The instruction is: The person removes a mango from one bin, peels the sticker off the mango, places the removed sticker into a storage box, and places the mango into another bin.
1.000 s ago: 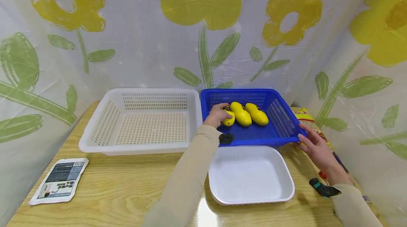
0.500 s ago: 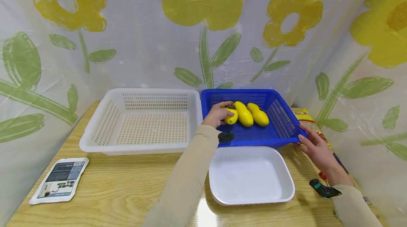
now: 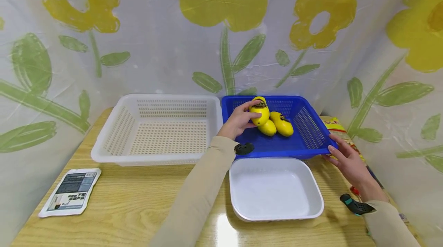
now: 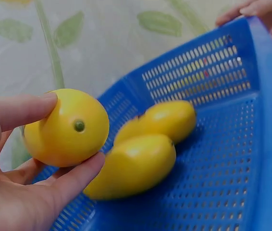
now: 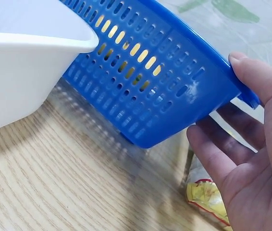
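Observation:
My left hand (image 3: 240,121) grips a yellow mango (image 3: 260,115) with black markings, raised over the other fruit in the blue basket (image 3: 273,152). In the left wrist view, thumb and fingers pinch that mango (image 4: 73,130) from both sides, its small green stem end facing the camera. Two more mangoes (image 3: 283,125) lie side by side on the basket floor, one partly hidden behind the raised mango. At the basket's front right corner is my right hand (image 3: 349,165). The right wrist view has its thumb over the blue rim (image 5: 208,53), with the other fingers against the outside below.
To the left of the blue basket stands a white perforated basket (image 3: 149,159). A white tray (image 3: 277,189) sits in front of the blue one. A flat printed pouch (image 3: 70,192) lies at far left, and a colourful bag (image 3: 334,124) at right.
The left hand has lifted the leftmost mango and carried it up and to the right, so it now overlaps the middle mango. The right hand keeps its place at the basket corner.

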